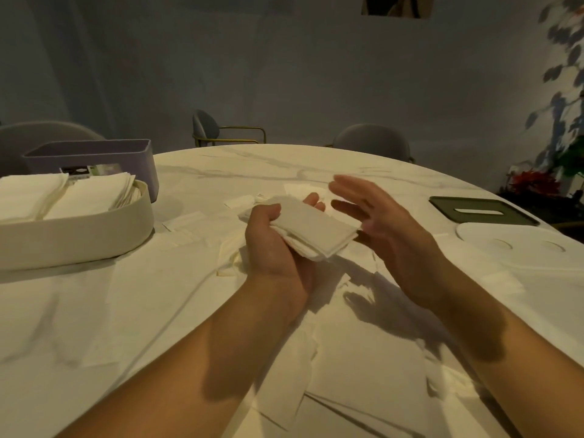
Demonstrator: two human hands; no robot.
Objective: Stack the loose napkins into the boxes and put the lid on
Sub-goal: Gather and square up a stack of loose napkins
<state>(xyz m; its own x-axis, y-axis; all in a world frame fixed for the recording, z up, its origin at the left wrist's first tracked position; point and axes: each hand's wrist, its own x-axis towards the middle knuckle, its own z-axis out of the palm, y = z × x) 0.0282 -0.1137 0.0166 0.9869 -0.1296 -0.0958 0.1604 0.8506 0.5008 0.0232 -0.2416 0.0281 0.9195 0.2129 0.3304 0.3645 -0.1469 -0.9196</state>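
- Left hand (pixel 278 245): palm up, above the table, fingers curled round a small stack of napkins (pixel 311 229). Thumb on top at the stack's near-left corner, fingertips showing past the far edge. Firm hold.
- Stack: white, folded, several layers; lower layers stick out a bit at the near-right corner. Held clear of the table, approx. centre of view.
- Right hand (pixel 384 226): fingers spread, palm facing left, just right of the stack. Holds nothing. Blurred; cannot tell if the palm touches the stack's right edge.
- Table (pixel 316 162): round, pale marble-look top. Loose napkins (pixel 363 358) strewn flat over most of the near side and under both forearms; a few more lie beyond the hands.
- White box (pixel 94 232): far left, oval, no lid on. Two piles of napkins (pixel 79 194) side by side inside, reaching above the rim.
- Purple box (pixel 126 156): right behind the white one, also without a lid. A printed packet shows at its front; contents otherwise hidden.
- Dark lid (pixel 483 210): right side, lying flat, slot in the middle. Well apart from both boxes.
- White lid (pixel 521 248): just nearer than the dark one, flat, partly cut off by the frame edge.
- Background: three chairs (pixel 221 131) beyond the table, leafy plant (pixel 565 74) at far right.
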